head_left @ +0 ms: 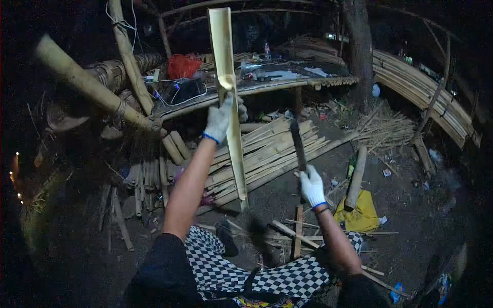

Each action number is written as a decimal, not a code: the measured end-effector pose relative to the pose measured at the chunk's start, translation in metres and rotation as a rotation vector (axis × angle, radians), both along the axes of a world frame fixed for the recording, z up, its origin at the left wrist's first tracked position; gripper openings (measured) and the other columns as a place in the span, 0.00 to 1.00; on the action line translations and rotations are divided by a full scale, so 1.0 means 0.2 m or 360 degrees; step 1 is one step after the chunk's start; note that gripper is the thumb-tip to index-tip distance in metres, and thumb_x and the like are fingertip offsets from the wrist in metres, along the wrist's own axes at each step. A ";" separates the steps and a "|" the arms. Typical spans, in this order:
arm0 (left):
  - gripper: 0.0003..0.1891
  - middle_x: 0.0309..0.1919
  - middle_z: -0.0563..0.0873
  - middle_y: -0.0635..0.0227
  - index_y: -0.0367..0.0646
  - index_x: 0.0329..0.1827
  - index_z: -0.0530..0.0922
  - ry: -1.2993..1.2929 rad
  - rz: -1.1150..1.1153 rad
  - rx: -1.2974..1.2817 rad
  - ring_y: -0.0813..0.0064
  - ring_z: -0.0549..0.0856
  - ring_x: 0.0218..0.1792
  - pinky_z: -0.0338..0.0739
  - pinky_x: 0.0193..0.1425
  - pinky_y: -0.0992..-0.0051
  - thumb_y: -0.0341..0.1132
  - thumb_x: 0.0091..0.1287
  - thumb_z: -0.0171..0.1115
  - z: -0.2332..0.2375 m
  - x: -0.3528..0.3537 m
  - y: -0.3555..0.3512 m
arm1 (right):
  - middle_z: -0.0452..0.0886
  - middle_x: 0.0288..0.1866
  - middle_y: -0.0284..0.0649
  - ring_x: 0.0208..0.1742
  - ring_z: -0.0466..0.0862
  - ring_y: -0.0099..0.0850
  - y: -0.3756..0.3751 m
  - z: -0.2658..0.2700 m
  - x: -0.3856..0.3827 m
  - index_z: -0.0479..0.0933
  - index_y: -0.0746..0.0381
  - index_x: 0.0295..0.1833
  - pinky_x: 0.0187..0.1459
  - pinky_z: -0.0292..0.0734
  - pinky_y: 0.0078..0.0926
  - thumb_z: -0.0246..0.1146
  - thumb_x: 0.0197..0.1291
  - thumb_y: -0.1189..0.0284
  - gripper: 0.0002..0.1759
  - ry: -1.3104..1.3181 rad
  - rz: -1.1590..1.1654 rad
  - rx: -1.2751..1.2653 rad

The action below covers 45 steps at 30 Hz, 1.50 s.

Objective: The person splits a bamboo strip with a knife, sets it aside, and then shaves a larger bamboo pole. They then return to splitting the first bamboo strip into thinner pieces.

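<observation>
My left hand (220, 120), in a white glove with a blue cuff, grips a long split bamboo piece (221, 43) near its middle. The bamboo stands almost upright, its hollow inner face partly toward me, its lower end near the ground. My right hand (311, 186), gloved too, is closed on the handle of a machete (298, 141). The dark blade points up and away, apart from the bamboo. Behind both hands lies a pile of split bamboo strips (272, 154).
A bamboo platform (246, 91) at the back carries a red plastic bag (184, 66), a bottle (267, 50) and cables. Long bamboo strips (421, 87) lean at the right. A yellow cloth (363, 213) lies beside a bamboo pole (357, 177). Offcuts and litter cover the ground.
</observation>
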State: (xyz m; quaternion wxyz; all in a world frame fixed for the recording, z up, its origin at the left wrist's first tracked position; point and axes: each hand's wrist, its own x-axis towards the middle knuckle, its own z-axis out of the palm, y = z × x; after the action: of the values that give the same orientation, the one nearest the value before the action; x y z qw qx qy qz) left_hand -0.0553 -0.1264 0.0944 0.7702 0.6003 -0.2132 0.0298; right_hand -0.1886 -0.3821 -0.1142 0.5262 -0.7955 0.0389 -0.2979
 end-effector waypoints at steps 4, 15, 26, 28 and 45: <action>0.19 0.26 0.82 0.64 0.37 0.41 0.77 0.0006 -0.0022 -0.0093 0.71 0.83 0.23 0.81 0.28 0.68 0.48 0.69 0.56 -0.29 0.03 0.04 | 0.76 0.28 0.44 0.29 0.77 0.31 0.11 0.59 -0.24 0.70 0.63 0.53 0.35 0.73 0.30 0.53 0.63 0.70 0.15 -0.0041 0.0106 0.0036; 0.16 0.23 0.82 0.70 0.40 0.35 0.79 -0.0015 0.0377 0.0151 0.77 0.82 0.22 0.77 0.26 0.75 0.47 0.68 0.59 -0.63 -0.30 0.03 | 0.75 0.21 0.39 0.19 0.77 0.28 0.59 1.46 -0.36 0.69 0.61 0.51 0.22 0.72 0.28 0.51 0.62 0.71 0.12 -0.0298 0.0308 -0.0108; 0.15 0.23 0.82 0.70 0.38 0.32 0.80 -0.0003 0.0192 -0.0218 0.78 0.80 0.22 0.74 0.26 0.77 0.43 0.68 0.60 -0.75 -0.39 -0.09 | 0.77 0.30 0.62 0.34 0.79 0.59 0.76 1.58 -0.21 0.67 0.66 0.43 0.35 0.73 0.50 0.54 0.59 0.70 0.11 -0.0597 -0.0075 -0.0861; 0.15 0.22 0.82 0.70 0.38 0.32 0.80 -0.0037 0.0224 -0.0161 0.78 0.81 0.22 0.74 0.26 0.77 0.43 0.68 0.60 -0.76 -0.39 -0.08 | 0.77 0.29 0.61 0.34 0.79 0.59 0.77 1.58 -0.21 0.67 0.65 0.43 0.34 0.73 0.50 0.55 0.59 0.70 0.11 -0.0616 -0.0111 -0.0878; 0.10 0.22 0.82 0.71 0.37 0.35 0.81 0.0016 0.0173 -0.0265 0.81 0.80 0.22 0.74 0.27 0.78 0.37 0.66 0.62 -0.76 -0.41 -0.07 | 0.78 0.27 0.60 0.33 0.79 0.59 0.82 1.57 -0.16 0.67 0.66 0.43 0.34 0.74 0.51 0.55 0.59 0.68 0.12 -0.0499 -0.0092 -0.0841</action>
State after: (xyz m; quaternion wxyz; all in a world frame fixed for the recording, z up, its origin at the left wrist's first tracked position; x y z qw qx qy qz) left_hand -0.1382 -0.1411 -0.0569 0.8158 0.5450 -0.1733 0.0861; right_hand -0.2204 -0.2188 0.1990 0.2921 -0.8476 -0.0988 -0.4318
